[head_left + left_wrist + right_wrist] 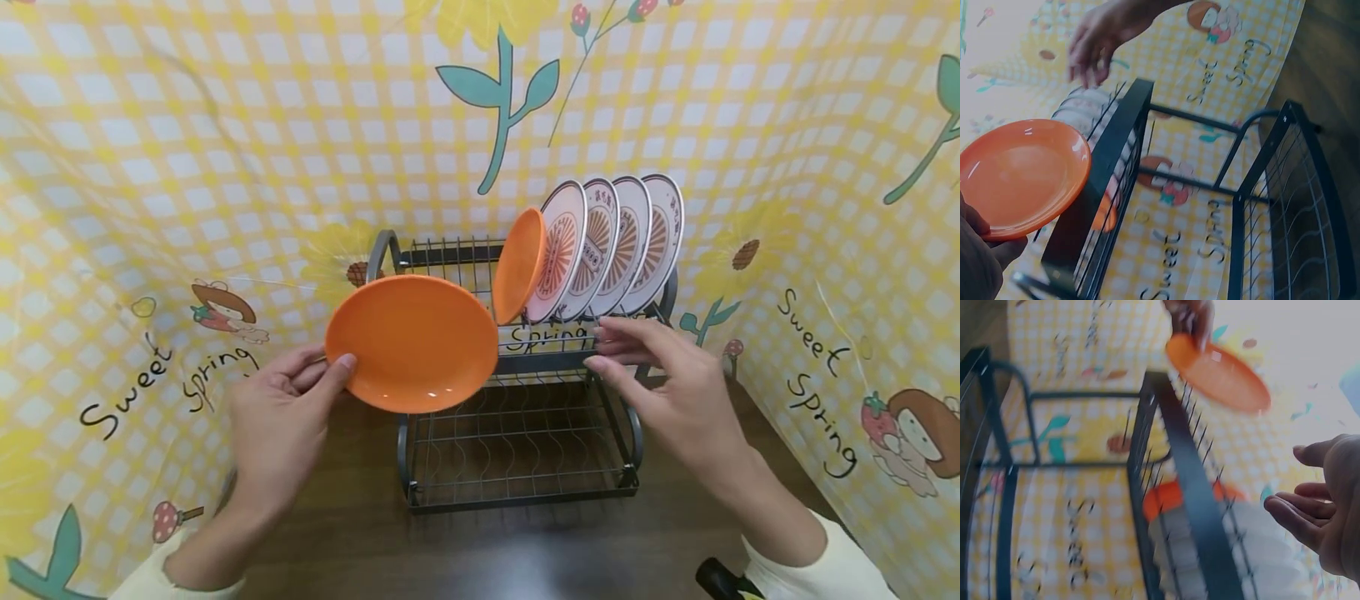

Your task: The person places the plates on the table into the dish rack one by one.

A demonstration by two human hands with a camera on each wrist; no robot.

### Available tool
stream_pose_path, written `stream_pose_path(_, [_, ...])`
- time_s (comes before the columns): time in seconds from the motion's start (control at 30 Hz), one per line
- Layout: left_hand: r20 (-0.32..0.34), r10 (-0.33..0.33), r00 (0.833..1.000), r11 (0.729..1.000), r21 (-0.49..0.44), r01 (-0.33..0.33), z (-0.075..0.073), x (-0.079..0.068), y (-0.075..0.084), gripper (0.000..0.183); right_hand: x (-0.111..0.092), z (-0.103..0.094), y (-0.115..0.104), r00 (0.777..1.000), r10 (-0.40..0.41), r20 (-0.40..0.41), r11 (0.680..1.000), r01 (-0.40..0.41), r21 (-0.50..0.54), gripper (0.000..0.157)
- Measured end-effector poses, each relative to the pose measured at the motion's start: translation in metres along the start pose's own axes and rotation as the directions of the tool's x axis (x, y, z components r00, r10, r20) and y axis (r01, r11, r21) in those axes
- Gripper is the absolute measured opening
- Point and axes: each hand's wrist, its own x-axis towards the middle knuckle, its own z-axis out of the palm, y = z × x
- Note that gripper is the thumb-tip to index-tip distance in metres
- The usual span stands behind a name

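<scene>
My left hand [281, 417] pinches the left rim of an orange plate [412, 343] between thumb and fingers. The plate is held in front of the upper tier of a dark metal dish rack [540, 363], its inner face towards me. In the left wrist view the same orange plate [1025, 178] shows beside the rack's upper rail. My right hand [675, 383] holds nothing, its fingers loosely bent near the rack's front right. Another orange plate [519, 267] stands tilted in the upper tier, left of several white patterned plates [663, 242] standing in a row.
Below is the rack's lower wire tier [517, 454], on a dark wood surface [510, 550]. A yellow checked cloth [300, 150] with flowers and lettering surrounds the rack at the back and sides. A black object [718, 577] lies by the right sleeve.
</scene>
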Motion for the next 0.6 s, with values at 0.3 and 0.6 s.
stream_pose_path(0.3, [0.108,0.017,0.994,0.999,-0.042,-0.012,0.030,-0.011,-0.002,0.022,0.015,0.026,-0.035,0.985,0.052,0.162,0.987,-0.075,0.140,0.049])
stream_pose_path(0.6, [0.156,0.077,0.985,0.997,-0.024,-0.074,0.039,-0.013,-0.003,0.021,0.018,0.030,-0.037,0.993,0.073,0.094,0.996,-0.078,0.051,0.020])
